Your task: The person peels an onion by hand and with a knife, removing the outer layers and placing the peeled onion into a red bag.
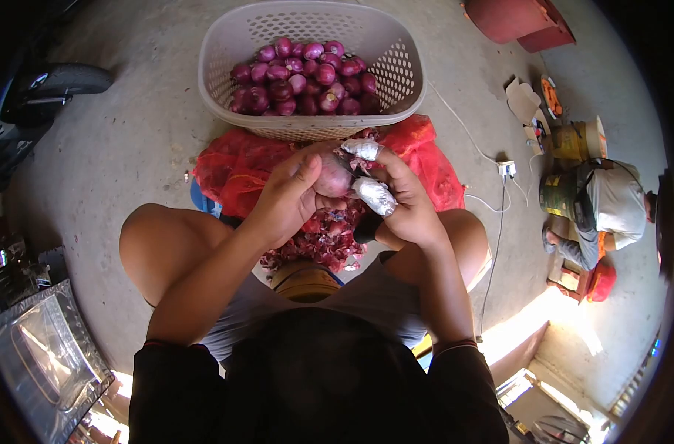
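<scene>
My left hand (289,196) is closed around a red onion (333,177), whose papery skin looks dull and pale. Silver wrapping covers the thumb and a finger of my right hand (403,196), which is pinched against the onion's right side. A thin dark edge and loose skin show between those wrapped tips; what they hold I cannot make out. Below both hands lies a heap of onion skins (326,235). Beyond them stands a grey plastic basket (215,70) with many shiny purple onions (300,81).
Red mesh sacking (233,166) lies on the floor under the basket's near side. A white cable with a power socket (506,168) runs along the right. Farther right, another person (618,207) sits bent beside a bucket (581,140). A wheel (71,78) stands at the left.
</scene>
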`<state>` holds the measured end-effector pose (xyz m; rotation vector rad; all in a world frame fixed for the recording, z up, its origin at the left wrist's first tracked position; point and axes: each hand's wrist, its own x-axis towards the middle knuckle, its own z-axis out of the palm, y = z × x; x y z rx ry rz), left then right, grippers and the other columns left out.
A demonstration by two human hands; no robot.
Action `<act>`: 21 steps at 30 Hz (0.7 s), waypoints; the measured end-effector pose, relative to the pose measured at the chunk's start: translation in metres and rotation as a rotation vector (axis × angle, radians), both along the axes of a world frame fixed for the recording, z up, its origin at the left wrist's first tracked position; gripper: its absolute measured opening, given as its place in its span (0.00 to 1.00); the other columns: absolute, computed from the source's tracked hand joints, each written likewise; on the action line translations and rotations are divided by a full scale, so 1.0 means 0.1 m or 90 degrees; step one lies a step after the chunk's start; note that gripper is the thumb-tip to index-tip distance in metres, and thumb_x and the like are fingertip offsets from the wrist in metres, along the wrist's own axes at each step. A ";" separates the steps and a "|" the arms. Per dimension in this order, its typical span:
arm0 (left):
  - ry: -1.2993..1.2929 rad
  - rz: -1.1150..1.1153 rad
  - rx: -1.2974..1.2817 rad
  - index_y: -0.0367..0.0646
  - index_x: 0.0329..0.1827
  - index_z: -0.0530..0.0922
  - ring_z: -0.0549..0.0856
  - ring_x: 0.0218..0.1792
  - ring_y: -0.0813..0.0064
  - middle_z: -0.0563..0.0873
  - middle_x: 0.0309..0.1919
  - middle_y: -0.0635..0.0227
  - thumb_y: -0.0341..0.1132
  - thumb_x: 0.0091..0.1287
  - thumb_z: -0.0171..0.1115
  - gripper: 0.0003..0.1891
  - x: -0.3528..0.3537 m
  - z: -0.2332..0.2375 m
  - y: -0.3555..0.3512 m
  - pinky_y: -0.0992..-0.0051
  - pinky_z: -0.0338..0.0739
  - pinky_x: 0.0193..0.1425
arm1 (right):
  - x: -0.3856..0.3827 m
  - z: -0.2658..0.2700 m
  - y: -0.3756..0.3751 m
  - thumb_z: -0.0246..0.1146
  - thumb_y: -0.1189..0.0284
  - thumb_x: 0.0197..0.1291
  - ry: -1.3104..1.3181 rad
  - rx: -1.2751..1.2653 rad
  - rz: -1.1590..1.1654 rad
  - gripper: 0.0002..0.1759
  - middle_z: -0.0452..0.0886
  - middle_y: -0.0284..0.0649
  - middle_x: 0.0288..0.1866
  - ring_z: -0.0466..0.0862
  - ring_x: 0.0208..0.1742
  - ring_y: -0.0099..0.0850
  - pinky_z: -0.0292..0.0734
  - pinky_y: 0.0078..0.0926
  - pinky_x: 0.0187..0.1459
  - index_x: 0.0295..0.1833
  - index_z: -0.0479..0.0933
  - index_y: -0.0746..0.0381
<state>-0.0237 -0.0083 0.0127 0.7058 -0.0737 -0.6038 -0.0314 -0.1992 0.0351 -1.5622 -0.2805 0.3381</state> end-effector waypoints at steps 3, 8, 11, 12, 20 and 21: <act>0.021 -0.026 0.006 0.38 0.57 0.68 0.82 0.43 0.70 0.81 0.45 0.62 0.51 0.73 0.38 0.25 0.02 0.05 -0.01 0.73 0.78 0.40 | 0.00 -0.03 -0.02 0.53 0.88 0.57 -0.025 -0.028 0.005 0.29 0.78 0.38 0.45 0.78 0.45 0.22 0.74 0.21 0.42 0.64 0.62 0.61; 0.059 -0.069 -0.045 0.38 0.57 0.68 0.82 0.41 0.71 0.81 0.44 0.62 0.53 0.72 0.39 0.26 0.05 -0.02 0.01 0.75 0.77 0.39 | -0.01 -0.03 0.03 0.52 0.88 0.58 -0.040 -0.004 -0.014 0.26 0.77 0.37 0.46 0.78 0.42 0.22 0.75 0.21 0.38 0.63 0.64 0.61; 0.108 -0.079 -0.097 0.39 0.58 0.68 0.82 0.42 0.72 0.80 0.46 0.63 0.51 0.72 0.40 0.25 0.06 0.00 0.03 0.74 0.76 0.43 | -0.04 -0.08 0.06 0.52 0.86 0.59 0.025 0.058 -0.042 0.25 0.76 0.35 0.46 0.78 0.40 0.22 0.74 0.20 0.37 0.63 0.64 0.61; 0.130 -0.082 -0.119 0.39 0.58 0.68 0.81 0.43 0.72 0.80 0.47 0.64 0.51 0.72 0.40 0.25 0.06 0.02 0.03 0.73 0.76 0.44 | -0.04 -0.03 0.09 0.52 0.85 0.60 0.059 0.062 -0.056 0.24 0.75 0.35 0.46 0.77 0.40 0.22 0.74 0.19 0.37 0.63 0.64 0.61; 0.160 -0.011 -0.060 0.45 0.62 0.66 0.79 0.46 0.70 0.78 0.51 0.66 0.49 0.67 0.46 0.25 0.03 0.13 0.03 0.72 0.73 0.48 | -0.04 -0.04 0.08 0.56 0.80 0.62 0.174 0.207 -0.055 0.21 0.75 0.34 0.46 0.75 0.41 0.19 0.71 0.16 0.39 0.61 0.66 0.61; 0.160 0.008 -0.035 0.45 0.63 0.65 0.79 0.47 0.70 0.78 0.52 0.66 0.48 0.66 0.47 0.25 0.02 0.14 0.02 0.72 0.73 0.48 | -0.03 -0.04 0.09 0.56 0.80 0.62 0.159 0.165 -0.076 0.21 0.75 0.34 0.46 0.75 0.43 0.20 0.71 0.16 0.41 0.61 0.66 0.61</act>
